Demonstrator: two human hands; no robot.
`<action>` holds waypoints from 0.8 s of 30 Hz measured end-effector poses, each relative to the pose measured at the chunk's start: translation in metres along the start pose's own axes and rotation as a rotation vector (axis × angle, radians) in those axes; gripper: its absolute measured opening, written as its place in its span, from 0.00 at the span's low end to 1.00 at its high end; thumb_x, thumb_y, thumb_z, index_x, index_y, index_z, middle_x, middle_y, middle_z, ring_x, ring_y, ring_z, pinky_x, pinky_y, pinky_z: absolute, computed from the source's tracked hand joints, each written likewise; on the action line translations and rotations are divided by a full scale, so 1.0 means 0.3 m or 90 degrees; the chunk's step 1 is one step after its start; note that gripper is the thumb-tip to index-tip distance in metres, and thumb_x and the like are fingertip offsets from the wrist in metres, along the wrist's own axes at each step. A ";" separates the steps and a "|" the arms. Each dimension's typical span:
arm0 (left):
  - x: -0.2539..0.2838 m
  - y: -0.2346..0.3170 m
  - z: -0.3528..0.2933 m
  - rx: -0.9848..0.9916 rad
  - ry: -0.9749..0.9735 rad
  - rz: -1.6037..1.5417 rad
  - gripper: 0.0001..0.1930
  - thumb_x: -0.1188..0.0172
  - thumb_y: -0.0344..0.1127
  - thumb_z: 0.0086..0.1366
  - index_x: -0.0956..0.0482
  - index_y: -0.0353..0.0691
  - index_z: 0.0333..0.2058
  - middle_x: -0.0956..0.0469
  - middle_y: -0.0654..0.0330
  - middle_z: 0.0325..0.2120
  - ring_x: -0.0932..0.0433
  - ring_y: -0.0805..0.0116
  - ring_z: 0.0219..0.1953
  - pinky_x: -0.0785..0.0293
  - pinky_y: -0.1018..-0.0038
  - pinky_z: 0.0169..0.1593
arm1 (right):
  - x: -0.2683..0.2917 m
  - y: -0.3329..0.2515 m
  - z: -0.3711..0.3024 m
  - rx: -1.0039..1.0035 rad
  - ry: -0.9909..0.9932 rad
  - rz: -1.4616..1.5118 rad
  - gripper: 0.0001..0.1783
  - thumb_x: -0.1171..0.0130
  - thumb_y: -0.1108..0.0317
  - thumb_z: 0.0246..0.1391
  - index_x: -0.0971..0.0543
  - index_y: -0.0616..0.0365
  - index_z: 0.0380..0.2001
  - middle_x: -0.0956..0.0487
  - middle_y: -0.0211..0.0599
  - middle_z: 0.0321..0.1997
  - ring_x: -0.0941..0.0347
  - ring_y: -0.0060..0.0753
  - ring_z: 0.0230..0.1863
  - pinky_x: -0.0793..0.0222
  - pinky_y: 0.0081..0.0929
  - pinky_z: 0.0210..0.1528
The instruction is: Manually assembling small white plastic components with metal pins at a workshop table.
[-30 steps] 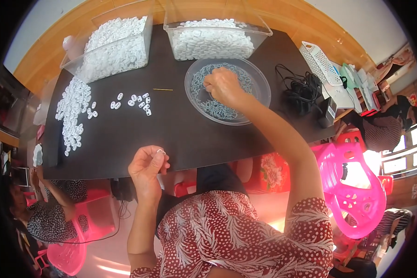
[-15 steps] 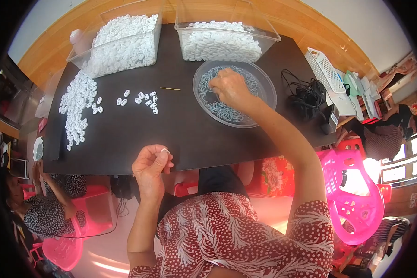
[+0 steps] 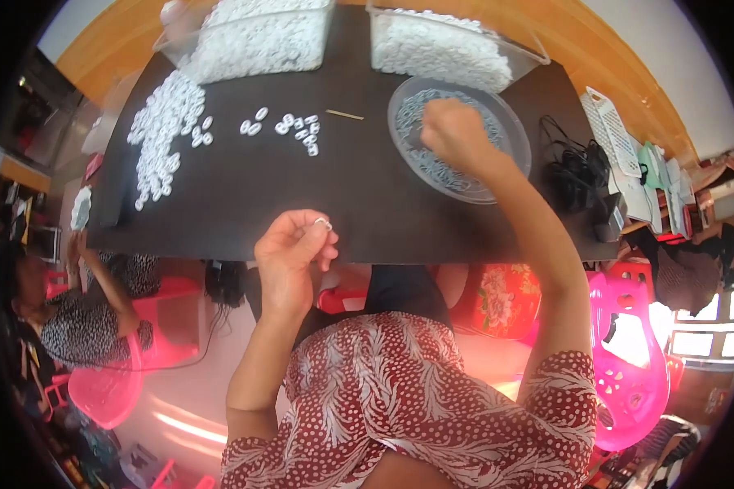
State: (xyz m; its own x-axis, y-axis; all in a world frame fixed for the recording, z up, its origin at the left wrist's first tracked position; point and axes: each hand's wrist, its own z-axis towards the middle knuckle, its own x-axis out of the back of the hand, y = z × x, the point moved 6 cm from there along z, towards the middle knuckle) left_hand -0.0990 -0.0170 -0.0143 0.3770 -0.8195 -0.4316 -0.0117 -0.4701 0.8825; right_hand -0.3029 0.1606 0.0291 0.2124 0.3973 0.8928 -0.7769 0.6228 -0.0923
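Observation:
My left hand [image 3: 289, 254] is raised at the table's near edge, pinching a small white plastic piece [image 3: 323, 224] between thumb and forefinger. My right hand [image 3: 455, 134] is over a round clear plastic tray [image 3: 517, 163] of small grey-blue slender parts [image 3: 432, 167]. Its fingers are curled together, and whatever they may hold is hidden. White oval pieces with holes [image 3: 306, 130] lie loosely left of the tray, with a thin yellowish stick [image 3: 344, 114] beside them. Farther left spreads a larger pile of white pieces [image 3: 159, 138].
Two clear bins [image 3: 318, 41] [image 3: 538, 55] of white pieces stand at the back. Tangled black cables [image 3: 575, 159] and a white basket [image 3: 612, 130] are at the right. Another person [image 3: 90, 326] sits at the left; a pink chair [image 3: 628, 367] stands at the right.
The head view has shifted, so the table sits higher and farther right in the picture. My right hand stays over the tray, its fingers curled tighter. My left hand keeps its pinch.

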 end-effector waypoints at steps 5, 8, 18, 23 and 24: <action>-0.008 0.023 -0.014 0.016 -0.005 -0.034 0.05 0.41 0.29 0.60 0.26 0.33 0.32 0.23 0.57 0.24 0.26 0.74 0.21 0.32 0.79 0.24 | 0.150 -0.229 -0.044 -0.116 -0.025 0.409 0.04 0.40 0.75 0.45 0.25 0.59 0.27 0.28 0.31 0.23 0.30 0.23 0.27 0.33 0.21 0.31; -0.020 0.028 -0.026 0.040 -0.027 -0.079 0.06 0.41 0.26 0.60 0.25 0.30 0.34 0.23 0.56 0.26 0.26 0.75 0.22 0.32 0.83 0.25 | 0.135 -0.382 -0.081 -0.075 -0.094 0.544 0.06 0.39 0.77 0.43 0.24 0.59 0.28 0.27 0.29 0.27 0.31 0.19 0.27 0.34 0.19 0.31; -0.007 0.066 -0.069 -0.013 0.010 0.033 0.07 0.40 0.29 0.60 0.23 0.31 0.34 0.23 0.59 0.25 0.27 0.77 0.23 0.33 0.83 0.25 | 0.075 -0.474 -0.111 -0.175 -0.205 0.695 0.06 0.38 0.76 0.44 0.23 0.61 0.28 0.26 0.27 0.26 0.32 0.16 0.27 0.36 0.17 0.30; 0.001 0.057 -0.072 -0.028 -0.005 0.046 0.06 0.40 0.29 0.60 0.22 0.32 0.34 0.23 0.60 0.25 0.27 0.78 0.23 0.33 0.85 0.25 | 0.072 -0.486 -0.110 -0.192 -0.229 0.694 0.06 0.38 0.76 0.44 0.23 0.62 0.28 0.26 0.27 0.25 0.32 0.16 0.27 0.36 0.17 0.30; 0.001 0.060 -0.073 -0.034 -0.005 0.054 0.06 0.40 0.29 0.60 0.22 0.32 0.34 0.23 0.61 0.25 0.27 0.79 0.23 0.33 0.85 0.25 | 0.071 -0.487 -0.109 -0.185 -0.222 0.693 0.06 0.38 0.76 0.44 0.23 0.62 0.28 0.27 0.27 0.25 0.32 0.16 0.26 0.36 0.18 0.30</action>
State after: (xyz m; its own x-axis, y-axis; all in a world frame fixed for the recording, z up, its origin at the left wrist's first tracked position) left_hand -0.0787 -0.0185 0.0055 0.3688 -0.8586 -0.3560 0.0066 -0.3805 0.9247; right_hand -0.1655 0.1001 0.0472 -0.6873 0.6364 0.3500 -0.2751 0.2178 -0.9364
